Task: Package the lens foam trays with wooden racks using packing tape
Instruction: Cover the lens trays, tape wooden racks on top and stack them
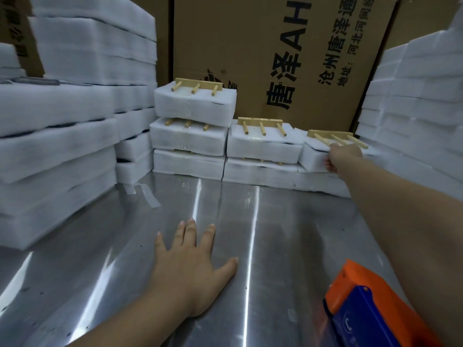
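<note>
While the left hand [190, 266] lies flat on the counter [250, 221], fingers [191, 232] spread, the right hand [347, 154] grips the far-right foam tray [313, 159] beneath its wooden rack [325, 134]

Left hand [190, 269] flat, right hand [344, 156] outstretched.

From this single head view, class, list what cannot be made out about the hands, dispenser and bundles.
Right hand: head view, fingers mostly hidden behind the hand itself, so its hold on the rightmost foam bundle is unclear.
Tape dispenser: head view, cut off by the bottom edge; no roll shows.
Tray contents: head view, hidden by the foam.
</note>
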